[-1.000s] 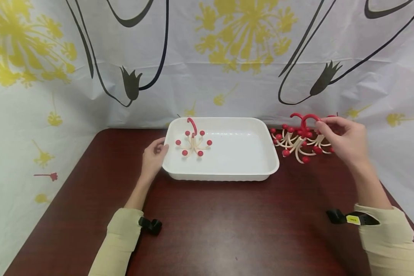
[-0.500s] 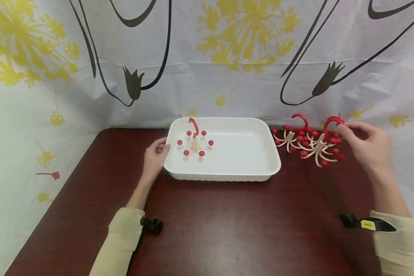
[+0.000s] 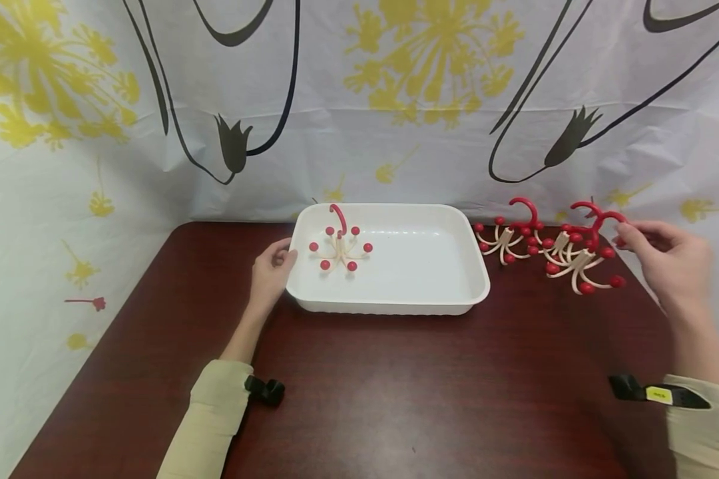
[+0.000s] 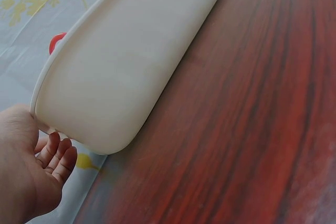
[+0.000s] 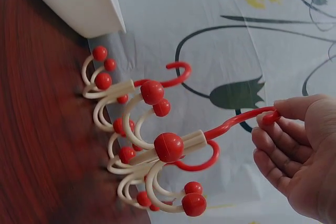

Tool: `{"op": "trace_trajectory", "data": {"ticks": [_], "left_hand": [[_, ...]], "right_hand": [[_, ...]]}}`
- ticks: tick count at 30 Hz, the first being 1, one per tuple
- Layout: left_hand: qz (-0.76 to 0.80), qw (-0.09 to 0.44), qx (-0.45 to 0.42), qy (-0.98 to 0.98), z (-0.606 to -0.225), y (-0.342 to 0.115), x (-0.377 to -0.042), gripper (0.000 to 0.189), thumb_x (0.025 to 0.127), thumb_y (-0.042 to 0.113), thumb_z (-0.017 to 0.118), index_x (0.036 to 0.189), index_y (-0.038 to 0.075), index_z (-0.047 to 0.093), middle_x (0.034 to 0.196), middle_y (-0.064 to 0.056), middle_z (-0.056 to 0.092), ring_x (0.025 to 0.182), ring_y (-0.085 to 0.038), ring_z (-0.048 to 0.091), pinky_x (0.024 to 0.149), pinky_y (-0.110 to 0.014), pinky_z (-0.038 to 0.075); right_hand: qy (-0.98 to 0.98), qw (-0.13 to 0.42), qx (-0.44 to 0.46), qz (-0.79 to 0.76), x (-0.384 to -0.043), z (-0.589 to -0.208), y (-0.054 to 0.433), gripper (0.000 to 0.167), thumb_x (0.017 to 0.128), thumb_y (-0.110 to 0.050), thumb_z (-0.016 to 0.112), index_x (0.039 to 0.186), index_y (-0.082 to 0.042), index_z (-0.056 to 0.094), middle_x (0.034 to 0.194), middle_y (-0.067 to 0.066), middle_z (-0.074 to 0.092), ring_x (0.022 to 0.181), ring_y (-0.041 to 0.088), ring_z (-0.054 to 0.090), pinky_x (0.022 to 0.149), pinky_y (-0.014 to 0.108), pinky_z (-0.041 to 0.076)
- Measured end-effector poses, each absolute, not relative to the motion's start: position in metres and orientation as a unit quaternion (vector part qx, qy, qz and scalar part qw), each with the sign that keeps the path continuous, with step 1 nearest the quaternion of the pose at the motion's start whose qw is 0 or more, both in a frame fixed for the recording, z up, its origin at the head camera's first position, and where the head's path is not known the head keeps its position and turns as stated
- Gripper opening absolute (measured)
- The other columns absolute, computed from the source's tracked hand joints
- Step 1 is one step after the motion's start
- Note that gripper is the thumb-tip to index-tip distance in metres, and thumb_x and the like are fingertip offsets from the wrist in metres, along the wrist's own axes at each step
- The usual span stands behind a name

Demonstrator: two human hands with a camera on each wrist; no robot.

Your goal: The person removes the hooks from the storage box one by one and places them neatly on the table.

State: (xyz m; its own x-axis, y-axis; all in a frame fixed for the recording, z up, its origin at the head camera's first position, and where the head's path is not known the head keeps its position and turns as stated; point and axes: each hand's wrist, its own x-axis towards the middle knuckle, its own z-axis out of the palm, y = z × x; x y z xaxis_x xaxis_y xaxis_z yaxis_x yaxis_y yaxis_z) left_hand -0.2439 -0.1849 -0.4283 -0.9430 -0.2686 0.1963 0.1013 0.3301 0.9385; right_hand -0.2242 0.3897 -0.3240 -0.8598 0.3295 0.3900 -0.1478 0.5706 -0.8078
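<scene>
On the dark table (image 3: 395,386) the white tray (image 3: 395,293) stays in place with the left hand (image 3: 269,273) still gripping its left rim, while the right hand (image 3: 671,266), pinching the red hook of one hanger (image 3: 584,263), has pulled it right, away from the other hangers (image 3: 509,236); the yellow wrist label (image 3: 658,394) is unreadable.

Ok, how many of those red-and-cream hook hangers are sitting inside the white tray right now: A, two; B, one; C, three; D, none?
B: a single hook hanger stands at the left end of the white tray, while the other hangers lie on the table to the tray's right.
</scene>
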Motion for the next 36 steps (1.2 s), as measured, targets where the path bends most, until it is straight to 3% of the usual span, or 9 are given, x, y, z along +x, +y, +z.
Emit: {"op": "trace_trajectory", "data": {"ticks": [11, 19, 26, 31, 36], "left_hand": [[-0.58, 0.163, 0.051, -0.797, -0.428, -0.184, -0.244, 0.035, 0.1, 0.018, 0.062, 0.131, 0.002, 0.065, 0.097, -0.018, 0.064, 0.087, -0.025, 0.06, 0.069, -0.02, 0.047], [-0.578, 0.163, 0.052, -0.798, -0.428, -0.184, -0.243, 0.035, 0.1, 0.018, 0.062, 0.131, 0.003, 0.065, 0.098, -0.019, 0.065, 0.088, -0.025, 0.06, 0.07, -0.021, 0.047], [-0.576, 0.161, 0.053, -0.8, -0.427, -0.184, -0.243, 0.035, 0.1, 0.019, 0.061, 0.132, 0.004, 0.065, 0.099, -0.019, 0.065, 0.088, -0.026, 0.059, 0.07, -0.021, 0.047], [-0.578, 0.161, 0.053, -0.798, -0.426, -0.184, -0.242, 0.035, 0.1, 0.018, 0.061, 0.132, 0.003, 0.065, 0.099, -0.019, 0.065, 0.088, -0.025, 0.058, 0.071, -0.021, 0.046], [-0.577, 0.161, 0.053, -0.799, -0.426, -0.184, -0.242, 0.035, 0.1, 0.018, 0.061, 0.132, 0.003, 0.065, 0.099, -0.019, 0.065, 0.088, -0.025, 0.058, 0.071, -0.022, 0.046]], "right_hand": [[-0.869, 0.233, -0.103, 0.424, -0.219, -0.33, 0.411, 0.014, 0.098, -0.03, 0.066, 0.092, -0.042, 0.062, 0.072, -0.04, 0.055, 0.07, -0.017, 0.054, 0.061, 0.006, 0.035], [-0.863, 0.24, -0.125, 0.427, -0.216, -0.338, 0.419, 0.012, 0.099, -0.031, 0.065, 0.094, -0.041, 0.061, 0.075, -0.04, 0.054, 0.072, -0.015, 0.052, 0.07, 0.008, 0.034], [-0.871, 0.237, -0.121, 0.412, -0.216, -0.343, 0.423, 0.013, 0.098, -0.032, 0.065, 0.093, -0.043, 0.059, 0.073, -0.041, 0.053, 0.072, -0.015, 0.051, 0.068, 0.007, 0.034], [-0.882, 0.219, -0.129, 0.397, -0.215, -0.349, 0.422, 0.001, 0.098, -0.037, 0.064, 0.099, -0.037, 0.063, 0.073, -0.042, 0.051, 0.074, -0.014, 0.05, 0.067, 0.008, 0.034], [-0.878, 0.214, -0.132, 0.407, -0.216, -0.353, 0.421, 0.002, 0.098, -0.036, 0.065, 0.097, -0.037, 0.063, 0.072, -0.042, 0.051, 0.071, -0.017, 0.05, 0.066, 0.007, 0.035]]}}
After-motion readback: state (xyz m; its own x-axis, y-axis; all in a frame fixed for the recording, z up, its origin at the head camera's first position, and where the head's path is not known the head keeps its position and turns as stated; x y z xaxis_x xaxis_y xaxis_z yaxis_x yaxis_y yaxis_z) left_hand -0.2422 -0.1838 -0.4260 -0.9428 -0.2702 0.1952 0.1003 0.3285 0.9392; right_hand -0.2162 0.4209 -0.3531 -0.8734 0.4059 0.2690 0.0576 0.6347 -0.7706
